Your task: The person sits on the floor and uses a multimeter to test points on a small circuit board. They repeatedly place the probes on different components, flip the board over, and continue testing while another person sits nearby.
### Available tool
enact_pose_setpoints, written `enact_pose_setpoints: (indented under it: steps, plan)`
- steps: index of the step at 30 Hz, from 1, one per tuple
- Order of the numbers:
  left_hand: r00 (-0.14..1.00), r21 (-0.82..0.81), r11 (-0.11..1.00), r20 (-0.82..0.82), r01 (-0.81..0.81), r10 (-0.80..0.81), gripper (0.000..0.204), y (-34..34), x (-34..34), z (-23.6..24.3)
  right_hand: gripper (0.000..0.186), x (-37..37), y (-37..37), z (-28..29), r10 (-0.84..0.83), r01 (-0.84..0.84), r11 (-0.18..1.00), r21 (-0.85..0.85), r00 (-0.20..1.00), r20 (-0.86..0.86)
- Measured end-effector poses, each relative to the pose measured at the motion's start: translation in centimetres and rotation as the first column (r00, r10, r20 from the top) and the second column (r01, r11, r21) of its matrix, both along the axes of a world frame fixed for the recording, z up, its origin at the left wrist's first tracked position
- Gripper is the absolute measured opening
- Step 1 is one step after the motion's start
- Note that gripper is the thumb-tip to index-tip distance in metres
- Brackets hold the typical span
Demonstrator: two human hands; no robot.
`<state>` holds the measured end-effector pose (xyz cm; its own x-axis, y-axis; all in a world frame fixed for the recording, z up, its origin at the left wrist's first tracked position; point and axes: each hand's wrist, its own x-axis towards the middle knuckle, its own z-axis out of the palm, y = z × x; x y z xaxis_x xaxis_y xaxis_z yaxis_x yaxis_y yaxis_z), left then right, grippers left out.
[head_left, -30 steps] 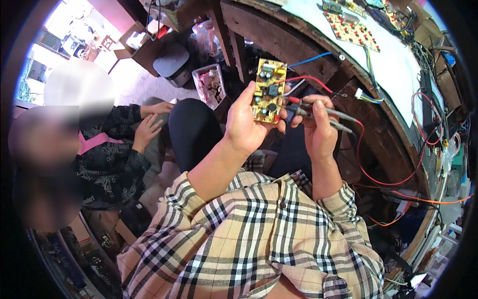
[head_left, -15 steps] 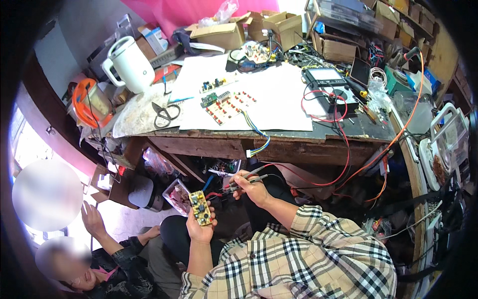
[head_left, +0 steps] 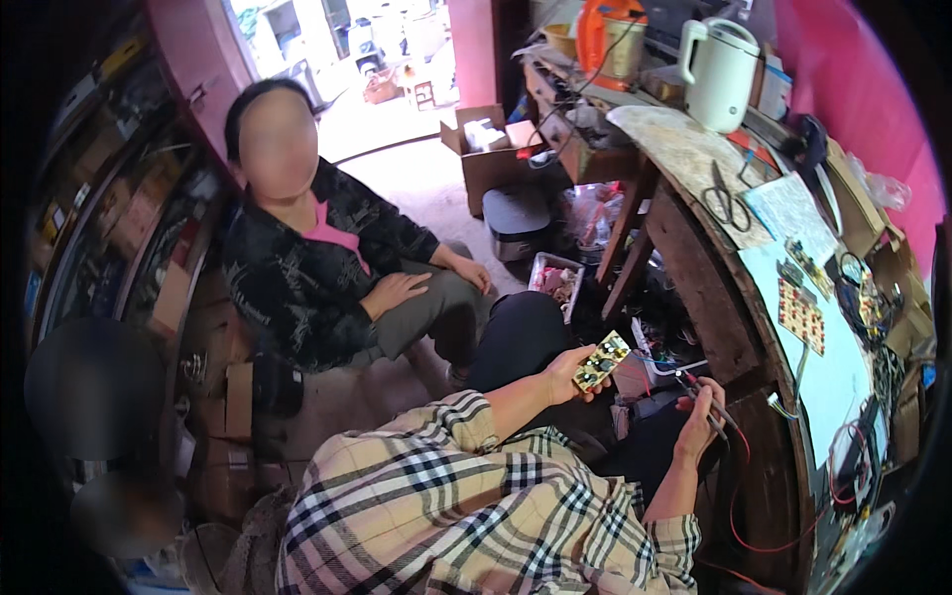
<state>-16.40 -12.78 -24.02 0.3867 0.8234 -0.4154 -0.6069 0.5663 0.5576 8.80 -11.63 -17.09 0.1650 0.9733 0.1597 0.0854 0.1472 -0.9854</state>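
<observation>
My left hand (head_left: pixel 563 377) grips a yellow circuit board (head_left: pixel 601 361) covered in small components, held upward over my dark-trousered legs, with thin wires trailing from it. My right hand (head_left: pixel 698 416) is to the right of the board and closed round slim test probes (head_left: pixel 723 415), whose tips are apart from the board. A red lead (head_left: pixel 744 486) runs down from them and up onto the workbench. Just right of that hand, on the bench's white sheet (head_left: pixel 828 387), lies another board (head_left: pixel 800 315) with red buttons and a wire connector hanging over the edge.
A person (head_left: pixel 332 278) sits at my left, hands on lap. Ahead are a doorway (head_left: pixel 342 40), cardboard box (head_left: pixel 476 169), grey bin (head_left: pixel 516 223) and small tub (head_left: pixel 555 283). The bench (head_left: pixel 694 297) carries scissors (head_left: pixel 724 198), a white kettle (head_left: pixel 719 79) and clutter. Shelves (head_left: pixel 119 218) line the left.
The camera has swung from the bench toward the seated person and doorway, shifting my hands rightward in view. The probes, beside the board a second ago, now stand a little farther from it.
</observation>
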Motion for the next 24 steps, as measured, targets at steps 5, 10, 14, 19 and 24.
enact_pose_setpoints:
  steps: [5, 10, 14, 19, 24]
  plan:
    - [0.999, -0.045, 0.998, 0.004, -0.053, 0.053, 0.053, 0.1, -0.5, -0.2, 0.027, -0.5, 0.4, -0.2, 0.028, -0.028, 0.999, 0.026, 1.000, 0.005]
    - [0.997, -0.042, 0.997, 0.036, -0.060, 0.062, 0.051, 0.3, -0.6, -0.7, 0.030, -0.5, 0.2, 0.1, 0.076, -0.074, 0.997, -0.035, 0.995, 0.060]
    - [0.994, -0.077, 0.993, 0.049, -0.093, 0.097, 0.046, 0.1, -0.4, 0.2, 0.030, -0.3, 0.2, 0.0, 0.076, -0.074, 0.996, -0.054, 0.997, 0.024]
    - [0.994, -0.059, 0.994, 0.057, -0.090, 0.093, 0.045, 0.1, -0.4, -0.2, 0.028, -0.3, 0.0, 0.0, 0.104, -0.103, 0.994, -0.048, 0.994, 0.020]
    - [0.996, -0.051, 0.995, 0.017, -0.090, 0.091, 0.050, 0.0, -0.4, -0.2, 0.025, -0.6, -0.3, 0.4, 0.163, -0.163, 0.987, 0.003, 0.984, 0.079]
